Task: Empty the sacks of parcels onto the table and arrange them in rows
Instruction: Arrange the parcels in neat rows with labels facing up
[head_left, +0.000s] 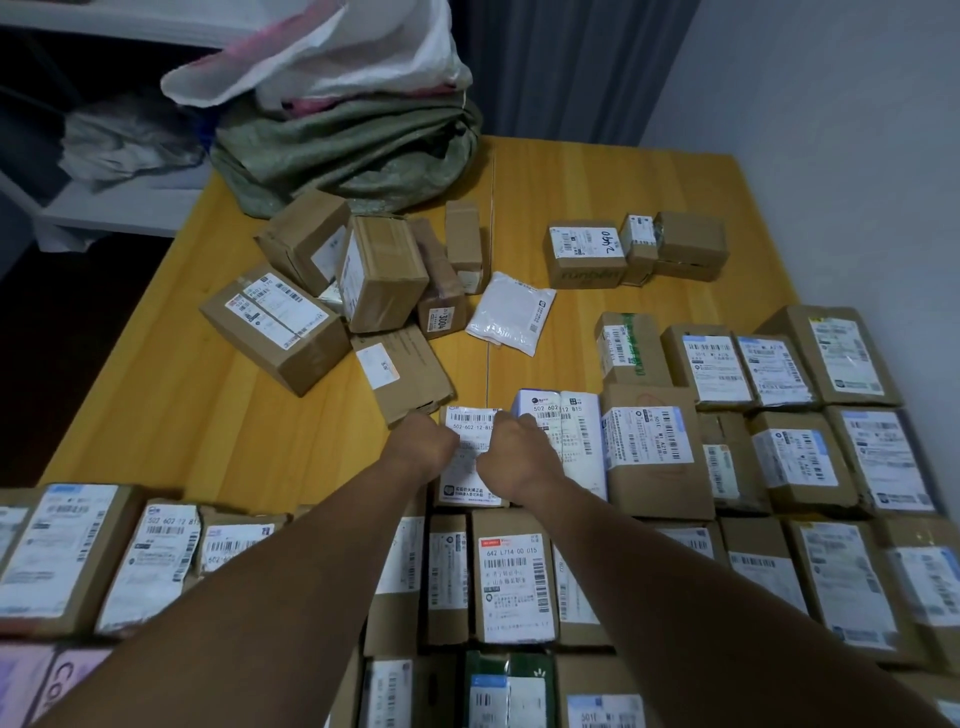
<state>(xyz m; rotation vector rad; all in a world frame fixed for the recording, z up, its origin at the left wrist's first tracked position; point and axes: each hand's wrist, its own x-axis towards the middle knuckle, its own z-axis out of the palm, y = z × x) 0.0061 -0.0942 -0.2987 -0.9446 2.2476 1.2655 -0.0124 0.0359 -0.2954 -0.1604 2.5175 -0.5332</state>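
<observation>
- Hands: my left hand (423, 441) and right hand (511, 452) sit close together. Both are curled on one labelled parcel (470, 422), left at its left edge, right at its right.
- Task item: that parcel lies flat on the desk (208, 415), forming the left end of a row and touching a white box (563, 415) just right of the hands.
- Done, in my judgement: most of the work. Set rows (779, 457) run to the right of the hands, and further rows (514, 582) lie nearer than the hands.
- Outstanding: a loose pile (337, 291) of boxes beyond the hands to the left, a white mailer (511, 312) straight beyond, and three small boxes (639, 249) far beyond to the right.
- Sacks: a green sack (353, 156) and a white sack (322, 57) lie slumped well beyond the hands. I cannot tell whether either holds more.
- Obstruction: a flat carton (402, 371) lies just beyond the left hand, close to the parcel's far corner. I expect it to crowd the row's leftward growth unless it is cleared first.
- Surroundings: a shelf (119, 208) stands far left of the hands.
</observation>
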